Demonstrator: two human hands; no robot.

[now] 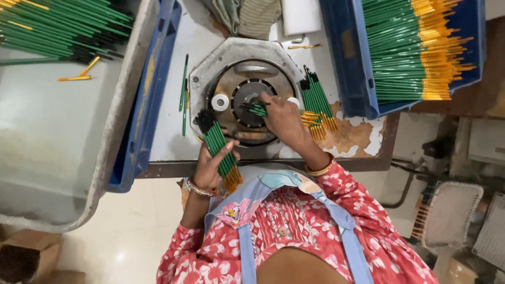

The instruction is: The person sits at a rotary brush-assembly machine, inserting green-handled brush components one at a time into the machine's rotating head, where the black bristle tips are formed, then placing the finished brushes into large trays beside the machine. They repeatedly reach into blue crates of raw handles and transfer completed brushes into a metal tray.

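Observation:
My left hand (210, 165) grips a bundle of green brushes (216, 142) with black tips at the far end and yellow handles toward me. My right hand (284, 120) holds a few green brushes (256, 108) with their tips pressed against the dark round hub (247, 97) of a grey metal machine (210, 68). Another bunch of green brushes (318, 100) lies on the machine just right of my right hand.
A blue crate (347, 58) of green and yellow brushes stands at the right. At the left a large grey tub (113, 137) holds more brushes in its far corner. A white ring (220, 102) sits on the machine. Loose brushes (184, 89) lie on the table.

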